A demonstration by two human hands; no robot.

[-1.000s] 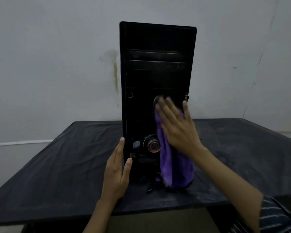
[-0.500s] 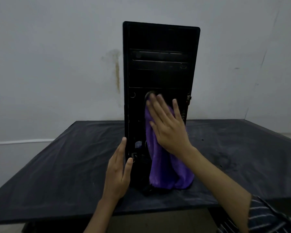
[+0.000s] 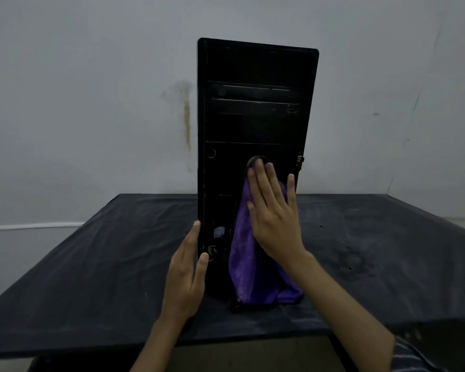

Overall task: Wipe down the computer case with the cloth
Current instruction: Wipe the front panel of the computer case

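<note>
Right hand (image 3: 275, 220), fingers straight and spread, presses the purple cloth (image 3: 249, 269) flat against the lower front panel of the computer case (image 3: 255, 116); the cloth hangs down from under the palm to the case's foot. Left hand (image 3: 185, 275), fingers straight, rests along the case's lower left edge, thumb on the front face. Case stands upright on the dark table (image 3: 91, 264), long axis vertical, front toward the camera, wall stain (image 3: 186, 114) just left of it.

Tall black computer tower case (image 3: 255, 124) upright on dark, dusty tabletop (image 3: 105, 264). Right hand (image 3: 273, 213) flat, fingers straight, pressing purple microfibre cloth (image 3: 249, 272) against front panel. Left hand (image 3: 185, 275) flat against case's left edge. Stained pale wall (image 3: 91, 103) behind.
</note>
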